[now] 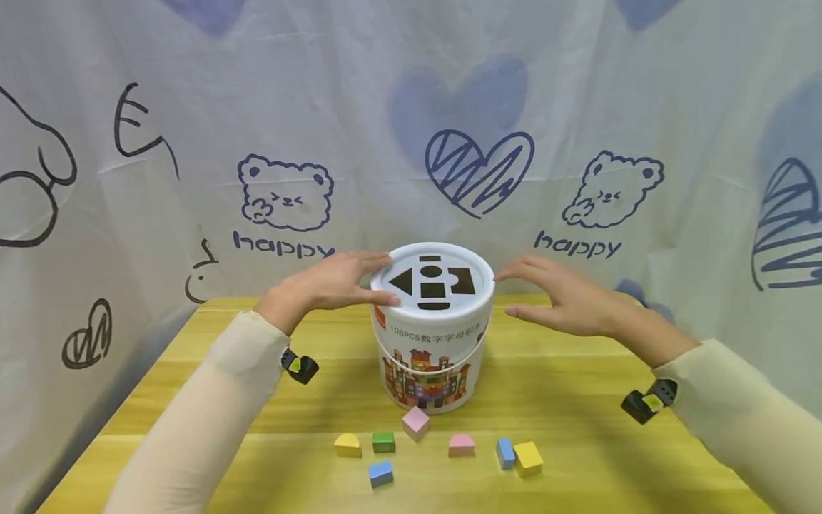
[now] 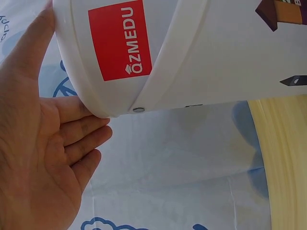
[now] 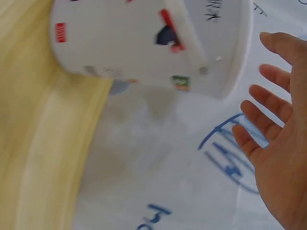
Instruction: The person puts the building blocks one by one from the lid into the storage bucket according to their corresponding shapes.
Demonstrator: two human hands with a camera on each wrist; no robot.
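Your sleeves [image 1: 193, 421] are nearest the head camera, cut off by the frame edges. Left hand [image 1: 327, 282]: fingers and thumb spread apart and fairly straight, resting on the rim of the lid [image 1: 446, 278], not clamped. Right hand [image 1: 565, 300]: fingers apart, nothing held, beside the rim on the other side. Its fingertips look just clear, but the right wrist view is blurred, so call that probable.

White bucket [image 1: 430, 335] stands upright mid-surface [image 1: 308, 414], between your hands, lid on, handle [image 1: 429, 373] hanging across the front. Cut-outs in the lid read dark; can't make out contents. Bucket's back is hidden, and both wrist views crop it.

Seven blocks in front: pink cube [image 1: 416, 423] near the base, yellow half-round, green, blue and pink half-round around it, then blue plus yellow at right. Can't tell if those last two touch.
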